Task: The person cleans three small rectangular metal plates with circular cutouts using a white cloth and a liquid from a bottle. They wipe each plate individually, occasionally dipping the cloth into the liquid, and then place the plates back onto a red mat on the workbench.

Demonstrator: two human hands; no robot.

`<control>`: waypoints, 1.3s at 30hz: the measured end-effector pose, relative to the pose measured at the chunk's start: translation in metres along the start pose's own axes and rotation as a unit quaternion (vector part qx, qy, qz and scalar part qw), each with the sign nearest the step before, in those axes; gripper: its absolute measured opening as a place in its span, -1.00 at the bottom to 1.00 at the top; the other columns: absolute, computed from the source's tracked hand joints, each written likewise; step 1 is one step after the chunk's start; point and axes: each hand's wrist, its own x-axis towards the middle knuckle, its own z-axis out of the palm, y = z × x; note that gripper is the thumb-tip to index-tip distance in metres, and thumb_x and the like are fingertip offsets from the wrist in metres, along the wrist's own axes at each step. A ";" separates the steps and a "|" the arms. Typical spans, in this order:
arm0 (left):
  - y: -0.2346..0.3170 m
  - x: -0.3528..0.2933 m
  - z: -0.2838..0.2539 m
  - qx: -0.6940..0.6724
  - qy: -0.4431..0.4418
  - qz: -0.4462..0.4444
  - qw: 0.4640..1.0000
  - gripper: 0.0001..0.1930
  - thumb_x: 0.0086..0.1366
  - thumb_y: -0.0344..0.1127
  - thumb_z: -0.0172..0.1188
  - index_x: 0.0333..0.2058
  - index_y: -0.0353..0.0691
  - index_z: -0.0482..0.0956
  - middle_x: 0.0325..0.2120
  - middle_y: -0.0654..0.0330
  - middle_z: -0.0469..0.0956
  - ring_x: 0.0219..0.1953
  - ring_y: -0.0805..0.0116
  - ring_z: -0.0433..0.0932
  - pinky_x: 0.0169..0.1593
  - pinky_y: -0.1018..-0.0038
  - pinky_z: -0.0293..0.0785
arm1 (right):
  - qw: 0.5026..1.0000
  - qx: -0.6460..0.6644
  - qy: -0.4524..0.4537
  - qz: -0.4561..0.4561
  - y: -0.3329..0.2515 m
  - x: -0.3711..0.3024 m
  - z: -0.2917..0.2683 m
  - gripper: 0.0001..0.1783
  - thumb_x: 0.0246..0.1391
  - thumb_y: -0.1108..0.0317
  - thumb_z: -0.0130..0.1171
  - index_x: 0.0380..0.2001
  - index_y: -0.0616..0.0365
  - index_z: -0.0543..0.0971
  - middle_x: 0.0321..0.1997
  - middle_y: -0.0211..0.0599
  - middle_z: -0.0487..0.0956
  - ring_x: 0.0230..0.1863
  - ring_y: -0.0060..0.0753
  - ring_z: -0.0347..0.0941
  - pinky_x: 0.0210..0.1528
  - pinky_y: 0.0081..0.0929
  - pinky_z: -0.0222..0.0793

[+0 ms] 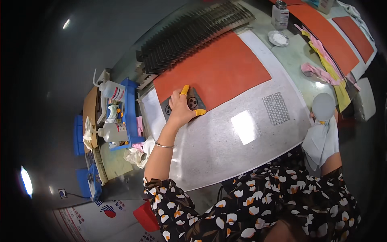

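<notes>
A pale speckled worktable [225,149] curves across the view, with dark floor beyond its left edge. At the far left, a blue rack [130,113] holds two clear squeeze bottles [113,90], and crumpled white rags [139,155] lie just beside the table's edge. On the table an orange mat [219,68] lies under a long row of dark upright metal plates [189,34] (stacked like slats along its far side). Further right sit a small perforated square plate [276,108], a shallow dish of white powder [278,38] with a clear bottle [279,16] behind it, then pink and yellow cloths [326,68] and more orange mats [334,36].

The left hand [181,109], wearing orange finger cots, rests spread and flat on a dark square metal plate with round holes [192,103] at the near corner of the orange mat, pressing rather than grasping it. The right hand [322,117] is near the table's right edge, closed around a white cloth [320,141] that hangs down; a pale round shape covers the fingers, so their hold is only partly seen
</notes>
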 end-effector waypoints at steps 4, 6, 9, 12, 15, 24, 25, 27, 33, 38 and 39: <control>0.017 -0.025 -0.004 0.072 0.150 0.154 0.974 -0.20 -0.29 -0.09 0.44 0.00 -0.26 0.41 -0.07 0.08 0.37 -0.05 0.13 0.32 0.00 0.28 0.20 | 0.999 -0.014 0.048 -0.014 0.000 -0.013 0.020 -0.78 0.16 0.23 -0.11 -0.36 0.16 0.39 -0.50 -0.23 0.48 -0.59 -0.39 0.42 -0.65 -0.51 0.38; 0.033 -0.044 0.000 0.007 0.178 0.194 0.965 -0.21 -0.24 -0.04 0.42 0.03 -0.21 0.41 -0.12 0.06 0.44 -0.08 0.06 0.39 -0.02 0.24 0.27 | 0.997 -0.027 0.065 -0.023 -0.001 -0.015 0.018 -0.79 0.16 0.23 -0.10 -0.37 0.16 0.40 -0.50 -0.24 0.48 -0.58 -0.40 0.42 -0.64 -0.52 0.37; 0.039 -0.086 0.022 -0.228 0.092 0.182 0.952 -0.09 -0.26 -0.17 0.48 0.11 -0.25 0.25 0.03 -0.06 0.28 0.06 0.01 0.31 0.12 0.26 0.27 | 0.997 -0.040 0.064 -0.019 0.006 -0.012 0.022 -0.79 0.15 0.24 -0.09 -0.37 0.16 0.40 -0.50 -0.25 0.48 -0.58 -0.41 0.42 -0.63 -0.53 0.37; 0.023 -0.113 0.039 -0.274 0.053 0.192 0.941 -0.03 -0.24 -0.15 0.47 0.16 -0.24 0.15 0.10 -0.06 0.18 0.16 -0.02 0.19 0.15 0.22 0.23 | 0.997 -0.048 0.057 -0.012 0.011 -0.009 0.023 -0.80 0.15 0.25 -0.08 -0.38 0.16 0.41 -0.50 -0.27 0.48 -0.57 -0.43 0.42 -0.62 -0.55 0.37; -0.007 -0.111 0.014 -0.176 0.033 0.178 0.968 0.11 -0.29 -0.09 0.51 0.22 -0.23 0.03 0.22 -0.07 0.02 0.24 -0.05 0.05 0.24 0.18 0.06 | 0.998 -0.052 0.046 -0.001 0.013 -0.003 0.021 -0.80 0.15 0.25 -0.07 -0.38 0.16 0.41 -0.49 -0.29 0.48 -0.56 -0.44 0.43 -0.61 -0.56 0.37; -0.095 -0.026 -0.027 0.031 0.012 0.022 0.999 0.09 -0.34 -0.05 0.52 0.19 -0.24 0.13 0.08 -0.06 0.20 0.13 -0.02 0.16 0.22 0.22 0.06 | 0.999 -0.052 0.018 0.004 0.002 -0.007 0.029 -0.82 0.14 0.28 -0.03 -0.40 0.16 0.42 -0.49 -0.34 0.48 -0.54 -0.49 0.43 -0.58 -0.60 0.36; -0.100 -0.032 -0.029 0.029 0.031 0.028 0.999 0.08 -0.35 -0.04 0.52 0.18 -0.25 0.16 0.06 -0.05 0.22 0.09 0.00 0.21 0.20 0.22 0.08 | 0.999 -0.050 0.008 0.011 0.000 -0.006 0.029 -0.82 0.13 0.28 -0.03 -0.40 0.16 0.43 -0.49 -0.34 0.48 -0.53 -0.49 0.43 -0.58 -0.61 0.36; -0.099 -0.030 -0.024 0.012 0.046 0.043 0.998 0.03 -0.35 -0.01 0.50 0.14 -0.26 0.24 0.02 -0.01 0.29 0.01 0.04 0.29 0.13 0.25 0.15 | 0.999 -0.052 -0.002 0.013 -0.004 -0.006 0.030 -0.83 0.13 0.28 -0.02 -0.41 0.16 0.43 -0.49 -0.35 0.48 -0.53 -0.50 0.43 -0.57 -0.62 0.36; -0.055 -0.065 -0.031 -0.010 0.114 0.056 0.992 -0.08 -0.29 -0.08 0.46 0.12 -0.24 0.30 -0.09 0.07 0.41 -0.09 0.12 0.41 0.05 0.24 0.29 | 0.995 -0.054 -0.072 0.051 -0.019 0.000 0.007 -0.84 0.13 0.30 0.00 -0.42 0.16 0.44 -0.48 -0.39 0.47 -0.51 -0.53 0.43 -0.55 -0.64 0.36; -0.054 -0.146 0.015 -0.265 0.118 0.052 0.956 0.01 -0.25 -0.08 0.43 0.19 -0.29 0.12 0.13 -0.03 0.17 0.12 0.03 0.24 0.19 0.20 0.14 | 0.991 -0.132 -0.036 -0.006 -0.030 0.005 0.042 -0.79 0.13 0.22 0.02 -0.29 0.13 0.46 -0.43 -0.54 0.45 -0.48 -0.67 0.37 -0.44 -0.70 0.30; -0.051 -0.157 0.019 -0.219 0.121 0.056 0.967 0.02 -0.25 -0.09 0.43 0.19 -0.30 0.11 0.14 -0.04 0.15 0.15 0.02 0.19 0.21 0.20 0.10 | 0.961 -0.254 -0.095 -0.042 -0.030 0.017 0.038 -0.76 0.11 0.20 0.05 -0.27 0.13 0.46 -0.39 -0.52 0.45 -0.43 -0.65 0.37 -0.37 -0.65 0.30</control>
